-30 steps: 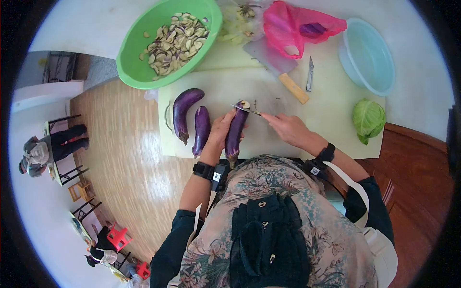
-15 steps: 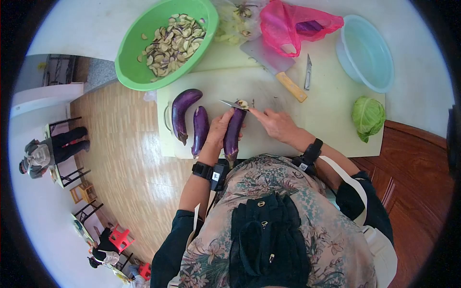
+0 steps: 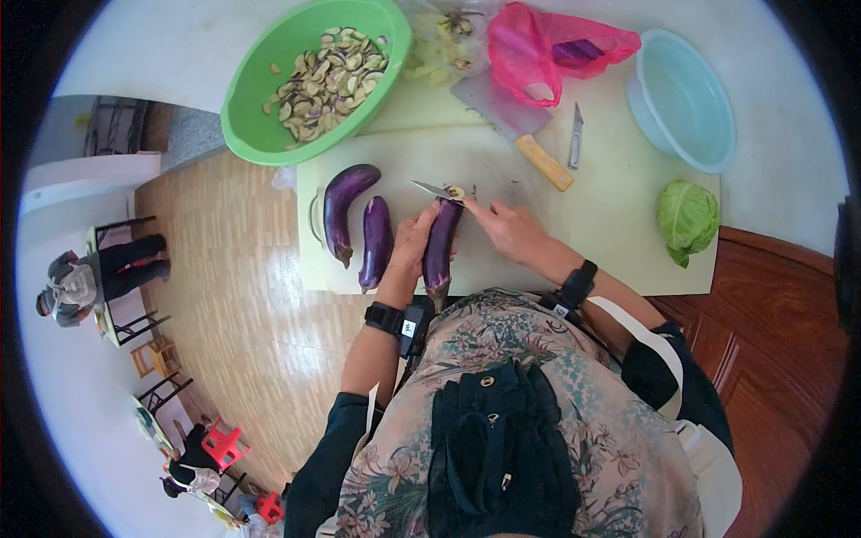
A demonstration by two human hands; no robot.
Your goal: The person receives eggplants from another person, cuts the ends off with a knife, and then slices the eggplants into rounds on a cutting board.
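My left hand [image 3: 414,238] is wrapped round a purple eggplant [image 3: 439,251], which it holds lengthwise over the white cutting board [image 3: 502,269]. A small knife [image 3: 432,189] rests with its blade across the far end of this eggplant, where pale flesh shows. My right hand [image 3: 516,231] is closed on the knife's handle, which the fingers mostly hide. Left of my left hand lie a shorter eggplant [image 3: 376,240] and a longer, curved eggplant [image 3: 343,211].
A green basin [image 3: 240,125] of eggplant slices stands far left. Beyond the hands are a cleaver [image 3: 536,161], a folding-type knife [image 3: 576,139] and a pink bag [image 3: 520,45]. A light-blue basin [image 3: 682,108] and a cabbage [image 3: 688,220] are right. People [image 3: 76,282] stand or sit across the room.
The view has shifted very slightly. My hands, the knife and the held eggplant keep nearly the same position.
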